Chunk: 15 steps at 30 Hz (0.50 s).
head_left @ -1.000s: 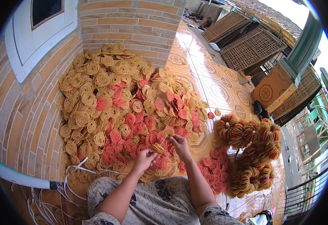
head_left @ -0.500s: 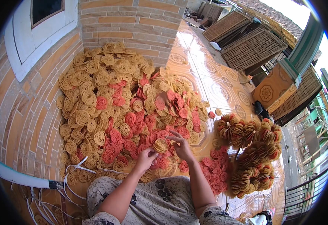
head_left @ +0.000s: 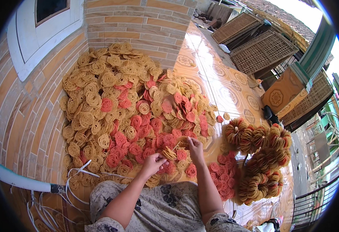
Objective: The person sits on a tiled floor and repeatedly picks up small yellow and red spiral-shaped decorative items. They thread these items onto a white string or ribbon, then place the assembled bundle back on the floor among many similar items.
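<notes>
Left hand (head_left: 152, 164) pinches a stack of tan discs (head_left: 169, 154) — right hand (head_left: 196, 150) pinches a single disc (head_left: 182, 142) ahead and rightward, a thin pale strip (head_left: 175, 147) slanting between.

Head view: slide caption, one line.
Left hand pinches tan lacy discs, right hand another disc, over a tan-and-pink heap.

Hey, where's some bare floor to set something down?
Widest: the glossy orange patterned tile floor between the loose pile of tan and pink lacy discs and the orange tiled pillar base. A smaller patch shows below the ring-shaped tan and red disc bundles. Crowded: beneath your left hand and right hand, where discs overlap.
</notes>
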Each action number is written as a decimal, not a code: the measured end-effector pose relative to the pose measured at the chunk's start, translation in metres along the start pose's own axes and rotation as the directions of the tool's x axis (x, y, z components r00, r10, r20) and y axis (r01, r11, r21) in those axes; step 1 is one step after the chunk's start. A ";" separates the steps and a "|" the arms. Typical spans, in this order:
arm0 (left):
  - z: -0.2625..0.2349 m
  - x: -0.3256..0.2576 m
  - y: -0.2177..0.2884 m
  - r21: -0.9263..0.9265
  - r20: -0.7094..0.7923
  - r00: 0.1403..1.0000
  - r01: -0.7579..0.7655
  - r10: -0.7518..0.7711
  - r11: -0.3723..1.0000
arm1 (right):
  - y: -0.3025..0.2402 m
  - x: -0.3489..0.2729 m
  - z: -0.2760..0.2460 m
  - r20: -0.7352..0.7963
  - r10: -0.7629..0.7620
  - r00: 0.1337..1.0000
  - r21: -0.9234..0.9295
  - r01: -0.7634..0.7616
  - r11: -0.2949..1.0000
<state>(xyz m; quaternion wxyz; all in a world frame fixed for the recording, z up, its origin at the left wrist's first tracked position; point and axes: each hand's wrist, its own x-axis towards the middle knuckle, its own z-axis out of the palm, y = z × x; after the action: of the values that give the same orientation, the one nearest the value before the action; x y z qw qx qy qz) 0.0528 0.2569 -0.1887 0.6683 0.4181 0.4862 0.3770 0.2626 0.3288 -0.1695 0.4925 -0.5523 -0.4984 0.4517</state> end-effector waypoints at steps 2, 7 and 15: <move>0.001 -0.001 0.001 0.007 0.001 1.000 0.001 -0.001 1.000 | -0.009 -0.005 0.003 0.025 0.028 0.999 0.049 -0.029 0.998; 0.002 -0.002 0.001 -0.046 0.011 1.000 -0.004 0.004 0.999 | -0.023 -0.011 0.009 0.072 -0.003 0.997 0.092 -0.004 0.996; 0.000 -0.002 0.003 -0.095 0.025 0.999 0.048 -0.046 0.994 | -0.024 -0.012 0.010 0.111 -0.137 0.984 0.035 0.134 0.990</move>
<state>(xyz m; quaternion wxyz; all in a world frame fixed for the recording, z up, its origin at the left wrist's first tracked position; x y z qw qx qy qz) 0.0524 0.2563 -0.1855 0.7017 0.3783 0.4696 0.3794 0.2490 0.3181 -0.1464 0.5005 -0.4837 -0.5556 0.4548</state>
